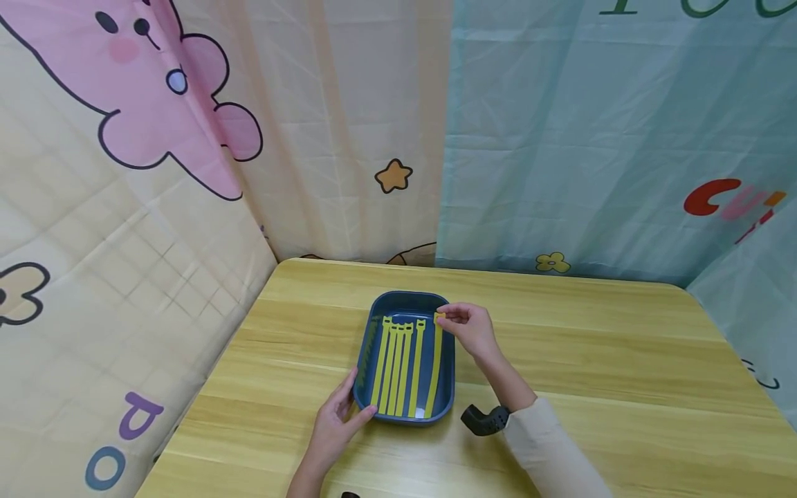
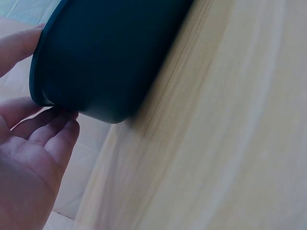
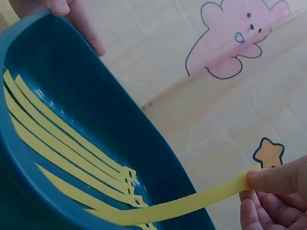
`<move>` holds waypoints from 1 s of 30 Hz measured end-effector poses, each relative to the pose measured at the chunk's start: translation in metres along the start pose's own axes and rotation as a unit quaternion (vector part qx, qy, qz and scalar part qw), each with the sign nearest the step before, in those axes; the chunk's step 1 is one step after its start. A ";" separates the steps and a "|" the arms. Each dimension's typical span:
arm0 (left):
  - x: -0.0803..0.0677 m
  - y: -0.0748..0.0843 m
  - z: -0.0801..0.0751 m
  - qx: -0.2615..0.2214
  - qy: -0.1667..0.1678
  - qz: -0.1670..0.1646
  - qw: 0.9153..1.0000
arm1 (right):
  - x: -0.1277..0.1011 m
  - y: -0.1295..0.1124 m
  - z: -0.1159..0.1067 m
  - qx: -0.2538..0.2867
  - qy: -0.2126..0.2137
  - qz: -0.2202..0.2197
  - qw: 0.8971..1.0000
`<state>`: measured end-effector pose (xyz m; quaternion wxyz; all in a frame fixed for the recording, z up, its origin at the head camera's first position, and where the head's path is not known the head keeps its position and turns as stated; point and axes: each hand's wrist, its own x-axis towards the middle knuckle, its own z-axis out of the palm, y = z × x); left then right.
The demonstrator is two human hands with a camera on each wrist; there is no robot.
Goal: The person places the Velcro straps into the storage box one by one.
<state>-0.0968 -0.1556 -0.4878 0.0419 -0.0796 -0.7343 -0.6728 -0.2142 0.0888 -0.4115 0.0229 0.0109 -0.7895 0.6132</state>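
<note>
A dark blue plastic tray [image 1: 405, 296] is on the wooden table, its long sides running away from me. Several yellow hook-and-loop cable ties [image 1: 398, 366] lie lengthwise inside, side by side, their slotted heads at the far end. My right hand [image 1: 474, 332] pinches the head of the rightmost cable tie [image 3: 192, 203] between thumb and fingers. In the right wrist view that end is lifted above the rim, while the rest of the strap slopes down into the tray. My left hand [image 1: 333, 422] holds the tray's near left corner, thumb at the rim and fingers against the outer wall [image 2: 96, 62].
A black wrist device [image 1: 486, 420] sits by the right sleeve, right of the tray. The wooden table [image 1: 623, 366] extends to both sides. Printed cloth curtains [image 1: 336, 138] hang behind the table and on its left. A small dark object [image 1: 350, 494] shows at the bottom edge.
</note>
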 end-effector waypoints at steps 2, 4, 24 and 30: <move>0.000 0.000 0.000 0.002 0.001 -0.003 1.000 | 0.003 0.000 0.001 -0.006 0.001 0.003 1.000; 0.000 0.000 0.000 0.004 0.001 -0.006 1.000 | 0.005 0.001 0.002 -0.013 0.002 0.005 1.000; -0.002 0.000 -0.001 0.008 0.004 -0.009 1.000 | 0.017 0.011 0.014 -0.078 0.010 -0.004 0.997; -0.001 0.001 -0.001 0.005 0.004 -0.009 1.000 | 0.020 0.011 0.015 -0.086 0.014 0.004 0.996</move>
